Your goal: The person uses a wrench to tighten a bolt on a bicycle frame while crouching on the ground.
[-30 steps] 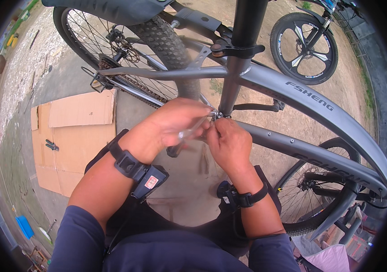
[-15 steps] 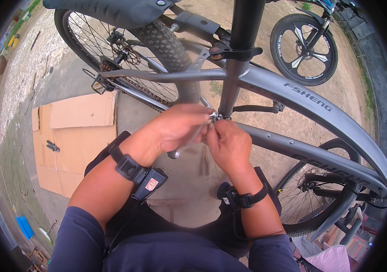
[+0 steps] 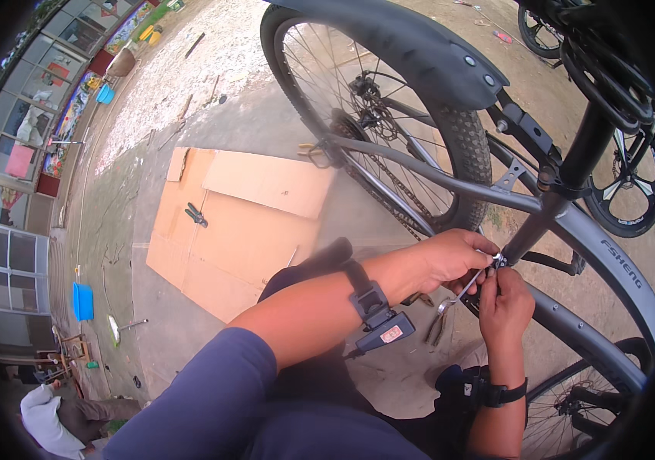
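My left hand point(image 3: 450, 262) is closed around a silver combination spanner point(image 3: 465, 288), whose ring end hangs below my fingers. The spanner's upper end is at a small metal fitting point(image 3: 499, 261) low on the bicycle's black seat tube point(image 3: 531, 222). Close beside it, my right hand point(image 3: 507, 300) has thumb and fingers pinched together against the fitting; what lies between them is too small and hidden to make out. The grey bicycle frame point(image 3: 642, 268) runs from there toward the right. Its rear wheel point(image 3: 465, 153) stands beyond my hands.
Pliers point(image 3: 435, 330) lie on the ground below my hands. Another pair of pliers point(image 3: 195, 215) rests on flattened cardboard point(image 3: 243, 238) at left. A second bicycle's wheel point(image 3: 627, 184) stands at far right. A person point(image 3: 55, 418) is bent over at lower left, near a blue bin point(image 3: 82, 301).
The view has turned left, so the bicycle and my hands sit further right. My left hand's blurred motion has settled, and the spanner shows sharply. Both hands stay at the fitting.
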A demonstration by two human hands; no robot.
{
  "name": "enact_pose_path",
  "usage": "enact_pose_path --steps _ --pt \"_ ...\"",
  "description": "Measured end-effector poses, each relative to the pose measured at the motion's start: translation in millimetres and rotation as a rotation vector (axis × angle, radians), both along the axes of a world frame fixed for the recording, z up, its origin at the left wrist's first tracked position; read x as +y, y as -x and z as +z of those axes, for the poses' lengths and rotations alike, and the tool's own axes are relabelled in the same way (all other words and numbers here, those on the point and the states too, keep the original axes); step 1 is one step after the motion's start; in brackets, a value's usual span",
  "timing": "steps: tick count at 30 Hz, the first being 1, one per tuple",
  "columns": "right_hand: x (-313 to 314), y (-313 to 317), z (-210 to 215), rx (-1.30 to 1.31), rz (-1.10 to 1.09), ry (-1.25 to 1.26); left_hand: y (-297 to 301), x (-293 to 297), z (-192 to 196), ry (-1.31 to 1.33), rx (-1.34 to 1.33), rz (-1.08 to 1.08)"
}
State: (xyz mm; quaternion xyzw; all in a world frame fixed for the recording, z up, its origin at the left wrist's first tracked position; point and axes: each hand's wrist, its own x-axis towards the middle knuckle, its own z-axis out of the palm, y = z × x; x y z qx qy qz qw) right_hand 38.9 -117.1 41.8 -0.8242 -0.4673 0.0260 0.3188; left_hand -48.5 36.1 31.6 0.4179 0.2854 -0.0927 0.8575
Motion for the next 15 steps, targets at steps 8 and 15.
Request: enact_pose_path --steps 8,15 --pt "1.4 3.0 -8.6 0.028 0.025 -0.007 3.9 0.9 0.4 0.002 -0.011 -0.001" --pt "0.0 -0.7 -7.5 0.024 0.033 -0.002 1.2 -0.6 4.3 -0.010 -0.003 -0.007"
